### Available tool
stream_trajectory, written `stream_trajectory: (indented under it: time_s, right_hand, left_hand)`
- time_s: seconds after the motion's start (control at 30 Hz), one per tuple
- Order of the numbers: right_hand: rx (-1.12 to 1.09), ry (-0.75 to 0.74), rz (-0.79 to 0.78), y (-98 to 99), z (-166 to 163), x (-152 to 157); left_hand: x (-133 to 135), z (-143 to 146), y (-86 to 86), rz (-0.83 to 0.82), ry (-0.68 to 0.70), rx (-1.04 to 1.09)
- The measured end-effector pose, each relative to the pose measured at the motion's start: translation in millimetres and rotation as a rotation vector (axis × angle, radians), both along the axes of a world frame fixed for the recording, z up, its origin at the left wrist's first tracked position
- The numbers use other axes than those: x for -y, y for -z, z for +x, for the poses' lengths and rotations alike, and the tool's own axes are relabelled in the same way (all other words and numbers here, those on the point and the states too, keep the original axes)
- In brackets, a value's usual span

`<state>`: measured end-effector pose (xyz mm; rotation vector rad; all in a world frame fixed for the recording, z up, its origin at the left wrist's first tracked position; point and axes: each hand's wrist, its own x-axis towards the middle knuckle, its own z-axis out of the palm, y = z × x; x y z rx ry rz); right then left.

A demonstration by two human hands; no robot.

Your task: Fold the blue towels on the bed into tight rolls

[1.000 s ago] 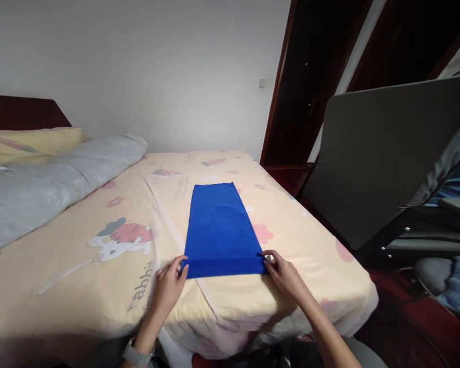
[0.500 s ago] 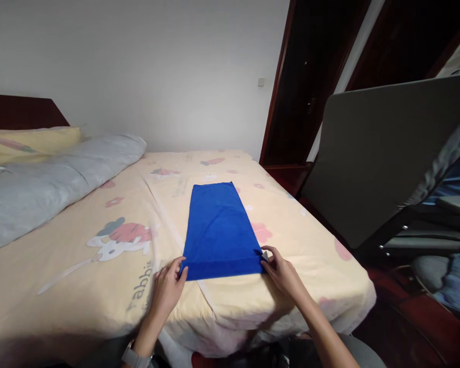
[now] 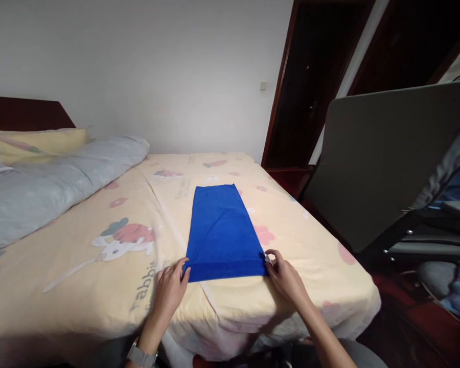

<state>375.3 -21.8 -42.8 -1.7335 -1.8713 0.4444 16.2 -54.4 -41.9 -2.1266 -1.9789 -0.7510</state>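
Observation:
A blue towel (image 3: 222, 230) lies flat and lengthways on a bed with a pale yellow cartoon-print sheet (image 3: 99, 276). It looks folded into a long narrow strip. My left hand (image 3: 170, 289) pinches the towel's near left corner, fingers closed on the edge. At the near right corner, my right hand (image 3: 285, 276) grips the cloth the same way. Both hands rest low on the sheet near the bed's front edge. A watch sits on my left wrist.
A grey quilt (image 3: 49, 179) and a yellow pillow (image 3: 42, 143) lie at the bed's left head end. A large grey board (image 3: 387, 158) leans on a chair at the right. A dark wooden door (image 3: 306, 92) stands behind, beside a red-brown floor.
The hands and towel stay almost where they were; only the view has shifted a little. The towel's near edge remains pinched at both corners.

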Motion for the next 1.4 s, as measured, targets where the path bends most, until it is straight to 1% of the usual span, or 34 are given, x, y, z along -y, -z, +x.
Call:
stream_trajectory:
  time_s: [0.17,0.33,0.4,0.53,0.63,0.77,0.87,1.0,1.13,1.27,1.4]
  right_hand:
    - [-0.075,-0.018,-0.019,3.5,3,-3]
    - [-0.136,0.066,-0.058,3.9,3,-2]
    - [-0.174,0.114,-0.081,2.9,2,-3]
    - [-0.309,0.178,-0.139,0.8,0,-8]
    - [-0.392,0.180,-0.176,1.8,-2,-12]
    - [-0.435,0.157,-0.168,7.5,-3,-15]
    - [-0.483,0.145,-0.121,9.9,-5,-15]
    - [-0.477,0.143,-0.035,8.7,-7,-14]
    - [-0.564,0.114,-0.052,8.4,-6,-13]
    - [-0.591,0.119,-0.046,5.3,-1,-12]
    - [-0.558,0.129,-0.045,0.2,7,-8]
  left_hand:
    - [3,-3,1.4,-0.037,0.004,-0.012]
    - [4,-5,0.8,-0.011,-0.056,0.006]
    - [2,-5,-2.8,-0.087,-0.084,0.045]
    - [-4,-4,-13.9,-0.327,-0.149,0.140]
    - [-8,-3,-19.1,-0.402,-0.143,0.215]
    - [-9,-4,-18.4,-0.388,-0.134,0.290]
    - [-12,-5,-13.9,-0.351,-0.118,0.353]
    - [-17,-5,-4.5,-0.273,-0.026,0.531]
    - [-22,-4,1.5,-0.221,0.021,0.731]
    - [-22,-6,-0.9,-0.227,0.028,0.836]
    - [-14,-11,-4.5,-0.250,0.053,0.889]
